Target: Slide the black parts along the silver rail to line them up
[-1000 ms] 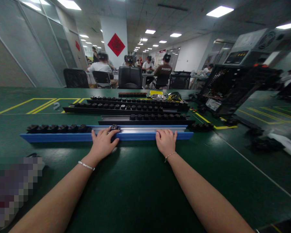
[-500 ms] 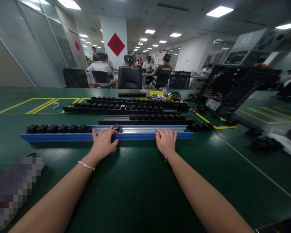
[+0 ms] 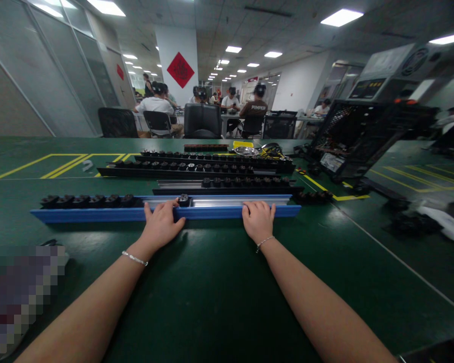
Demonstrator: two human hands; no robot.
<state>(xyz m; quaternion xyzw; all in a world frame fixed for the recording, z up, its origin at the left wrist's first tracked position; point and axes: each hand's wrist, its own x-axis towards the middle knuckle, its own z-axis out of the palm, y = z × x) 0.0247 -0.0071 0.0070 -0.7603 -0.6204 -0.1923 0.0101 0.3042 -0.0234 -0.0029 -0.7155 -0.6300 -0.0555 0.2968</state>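
Observation:
A long blue rail [image 3: 219, 213] with a silvery inner channel lies crosswise in front of me on the green table. My left hand [image 3: 161, 222] rests over its front wall, fingers inside the channel and thumb against the front. Its forefinger is right beside a single black socket module [image 3: 184, 200] seated in the channel. My right hand [image 3: 258, 219] is hooked over the same wall farther right, fingers bent into the channel, where the tips are hidden. A row of black modules [image 3: 83, 200] fills the rail's left part.
Behind lie black rails [image 3: 181, 171] with more modules, loose modules [image 3: 316, 197], a yellow tray [image 3: 243, 144] and a metal dish [image 3: 246, 151]. A dark machine frame [image 3: 348, 138] stands at the right. A blurred flat object [image 3: 18, 297] lies front left. People sit at the far tables.
The single black module has slid slightly right along the channel, just away from my left fingers. Both hands have stayed almost in place on the blue rail.

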